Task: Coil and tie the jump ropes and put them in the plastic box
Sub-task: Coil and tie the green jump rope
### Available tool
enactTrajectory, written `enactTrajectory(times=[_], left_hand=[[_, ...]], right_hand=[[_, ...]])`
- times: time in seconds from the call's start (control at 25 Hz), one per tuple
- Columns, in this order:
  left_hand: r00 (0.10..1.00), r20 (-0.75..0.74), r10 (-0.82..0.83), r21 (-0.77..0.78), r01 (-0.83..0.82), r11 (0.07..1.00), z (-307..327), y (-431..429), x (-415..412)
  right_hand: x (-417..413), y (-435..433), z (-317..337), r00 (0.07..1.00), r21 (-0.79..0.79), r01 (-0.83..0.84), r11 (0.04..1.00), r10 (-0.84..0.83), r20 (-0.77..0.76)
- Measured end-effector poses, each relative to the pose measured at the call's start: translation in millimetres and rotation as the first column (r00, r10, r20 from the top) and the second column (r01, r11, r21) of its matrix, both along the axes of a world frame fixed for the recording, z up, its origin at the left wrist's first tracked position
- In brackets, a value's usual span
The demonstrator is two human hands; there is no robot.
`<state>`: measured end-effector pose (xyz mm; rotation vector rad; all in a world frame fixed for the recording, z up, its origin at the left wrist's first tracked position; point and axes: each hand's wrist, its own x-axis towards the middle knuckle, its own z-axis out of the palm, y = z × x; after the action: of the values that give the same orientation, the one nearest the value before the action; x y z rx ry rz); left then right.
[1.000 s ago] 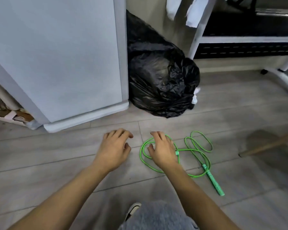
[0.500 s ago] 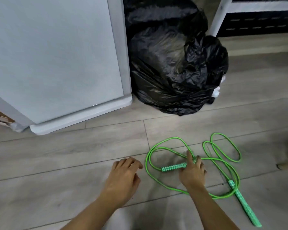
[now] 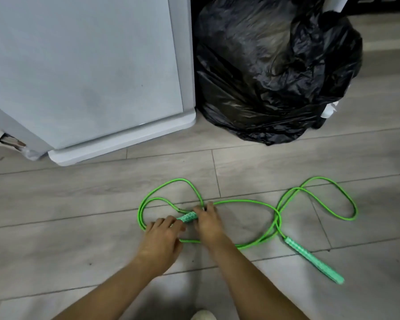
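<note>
The left hand and the right hand both hold one handle of the green jump rope, fingers curled over its ends. It lies in loose loops on the floor, the other handle off to the right, in front of a black rubbish bag

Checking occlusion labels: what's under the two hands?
A jump rope handle shows between the left hand and right hand; both its ends are covered. The green cord runs under both hands too. The grip itself is hidden.
</note>
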<state>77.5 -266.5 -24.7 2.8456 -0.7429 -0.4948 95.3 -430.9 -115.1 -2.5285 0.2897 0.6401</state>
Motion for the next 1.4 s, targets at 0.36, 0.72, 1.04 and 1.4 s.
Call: enactTrajectory(times=[0.36, 0.72, 1.04, 1.4], left_hand=[[0.968, -0.208, 0.139, 0.301, -0.072, 0.951, -33, 25, -15], [0.953, -0.217, 0.213, 0.415, -0.107, 0.903, -40, 40, -29], [0.882, -0.138, 0.450, 0.426, -0.358, 0.831, -40, 81, -30], [0.958, -0.284, 0.025, 0.268, 0.054, 0.962, -53, 39, -44]], right_hand=[[-74, -92, 21, 0.850, -0.382, 0.520, 0.764, -0.418, 0.321], [-90, -59, -6, 0.943, -0.004, 0.258, 0.966, -0.251, 0.219], [-64, 41, 16, 0.983, 0.085, -0.144, 0.986, 0.132, 0.128], [-77, -10, 26, 0.960, 0.007, 0.281, 0.960, -0.281, 0.002]])
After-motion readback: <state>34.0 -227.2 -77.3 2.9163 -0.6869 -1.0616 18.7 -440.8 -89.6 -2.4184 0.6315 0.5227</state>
